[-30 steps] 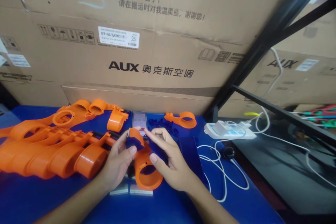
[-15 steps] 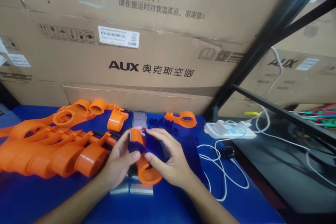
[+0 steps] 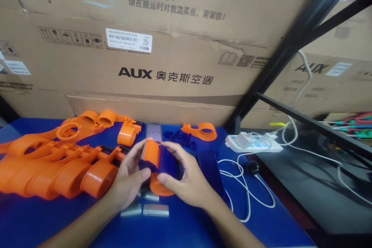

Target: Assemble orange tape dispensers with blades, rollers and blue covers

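Observation:
Both my hands hold one orange plastic ring part with a dark blue piece pressed onto it, just above the blue table. My left hand grips the part from the left, thumb near the blue piece. My right hand wraps it from the right, fingers curled over the blue piece. Below my hands lie two small grey blocks.
A row of orange ring parts fills the left of the table. A phone, small blue pieces and one more orange part lie behind. A white power strip and cables sit at right. Cardboard boxes stand behind.
My hands have closed together around the orange part and tilted it, so its ring opening now points away from me. The blue piece sits tighter against it.

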Demonstrator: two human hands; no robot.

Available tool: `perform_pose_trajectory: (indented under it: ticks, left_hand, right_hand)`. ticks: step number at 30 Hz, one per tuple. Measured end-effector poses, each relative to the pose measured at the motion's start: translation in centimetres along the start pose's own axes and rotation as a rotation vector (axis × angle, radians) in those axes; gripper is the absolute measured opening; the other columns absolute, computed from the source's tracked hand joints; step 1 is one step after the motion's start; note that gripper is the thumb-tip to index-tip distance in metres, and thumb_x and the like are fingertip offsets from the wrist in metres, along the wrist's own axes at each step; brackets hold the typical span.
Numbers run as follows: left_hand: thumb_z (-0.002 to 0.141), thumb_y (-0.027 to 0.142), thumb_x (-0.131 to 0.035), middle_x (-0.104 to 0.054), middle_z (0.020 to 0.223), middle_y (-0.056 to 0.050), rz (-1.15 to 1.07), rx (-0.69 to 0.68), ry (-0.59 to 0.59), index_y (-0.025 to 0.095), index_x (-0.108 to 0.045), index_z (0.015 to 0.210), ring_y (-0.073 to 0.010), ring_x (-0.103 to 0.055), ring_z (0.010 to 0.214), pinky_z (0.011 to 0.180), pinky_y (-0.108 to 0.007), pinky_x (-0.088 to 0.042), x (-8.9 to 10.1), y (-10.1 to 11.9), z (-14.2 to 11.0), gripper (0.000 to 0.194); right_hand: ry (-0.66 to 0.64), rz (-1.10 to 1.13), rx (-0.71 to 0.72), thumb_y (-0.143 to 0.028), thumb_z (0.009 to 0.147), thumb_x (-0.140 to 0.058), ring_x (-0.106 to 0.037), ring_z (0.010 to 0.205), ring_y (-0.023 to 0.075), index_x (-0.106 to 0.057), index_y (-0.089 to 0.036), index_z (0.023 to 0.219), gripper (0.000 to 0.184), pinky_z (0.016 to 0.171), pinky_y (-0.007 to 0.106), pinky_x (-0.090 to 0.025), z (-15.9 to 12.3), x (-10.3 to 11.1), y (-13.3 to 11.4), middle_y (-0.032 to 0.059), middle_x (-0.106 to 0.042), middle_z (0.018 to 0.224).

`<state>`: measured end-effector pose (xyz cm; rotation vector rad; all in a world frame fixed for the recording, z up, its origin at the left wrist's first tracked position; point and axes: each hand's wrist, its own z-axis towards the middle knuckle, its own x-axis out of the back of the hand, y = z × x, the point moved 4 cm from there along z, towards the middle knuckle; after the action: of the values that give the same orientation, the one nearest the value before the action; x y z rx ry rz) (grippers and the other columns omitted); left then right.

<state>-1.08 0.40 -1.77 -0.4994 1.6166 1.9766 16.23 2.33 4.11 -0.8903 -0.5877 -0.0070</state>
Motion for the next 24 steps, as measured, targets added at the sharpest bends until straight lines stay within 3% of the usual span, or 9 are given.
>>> perform_pose_trajectory:
  ticks: [4,9,14,24]
  left_hand:
    - [0.08,0.027,-0.08,-0.052,0.156,-0.01,0.004,-0.005,-0.036,0.032,-0.056,0.148,-0.0403,-0.041,0.147,0.117,-0.053,-0.041,-0.3,0.4,-0.2,0.072]
    - [0.081,0.031,-0.082,-0.051,0.157,-0.011,0.208,-0.08,-0.095,0.03,-0.06,0.138,-0.0385,-0.045,0.145,0.118,-0.051,-0.038,-1.6,2.0,-0.4,0.062]
    - [0.084,0.023,-0.08,-0.058,0.151,-0.01,0.412,-0.11,-0.017,0.028,-0.061,0.12,-0.0342,-0.05,0.143,0.119,-0.052,-0.035,-2.1,2.6,-0.5,0.041]
    - [0.084,0.02,-0.078,-0.068,0.138,-0.009,0.41,-0.107,0.029,0.027,-0.058,0.106,-0.0323,-0.059,0.133,0.114,-0.053,-0.041,-1.9,2.5,-0.3,0.031]
  right_hand:
    - [0.047,-0.088,0.055,-0.047,0.081,-0.083,-0.07,0.105,0.0264,-0.06,-0.025,0.129,0.058,0.095,0.046,-0.058,0.0,0.3,-0.1,0.0074,-0.071,0.118]
    - [0.108,-0.311,0.24,-0.053,0.077,-0.085,-0.069,0.107,0.0285,-0.06,-0.025,0.138,0.071,0.089,0.046,-0.06,-0.5,0.5,-0.1,0.0124,-0.067,0.121]
    - [0.123,-0.532,0.368,-0.051,0.083,-0.081,-0.068,0.107,0.0307,-0.056,-0.024,0.146,0.073,0.087,0.048,-0.06,-1.1,0.2,0.1,0.0156,-0.067,0.121]
    - [0.133,-0.638,0.433,-0.055,0.085,-0.078,-0.068,0.108,0.0321,-0.059,-0.021,0.142,0.069,0.085,0.049,-0.059,-1.2,-0.1,-0.2,0.0174,-0.069,0.118]
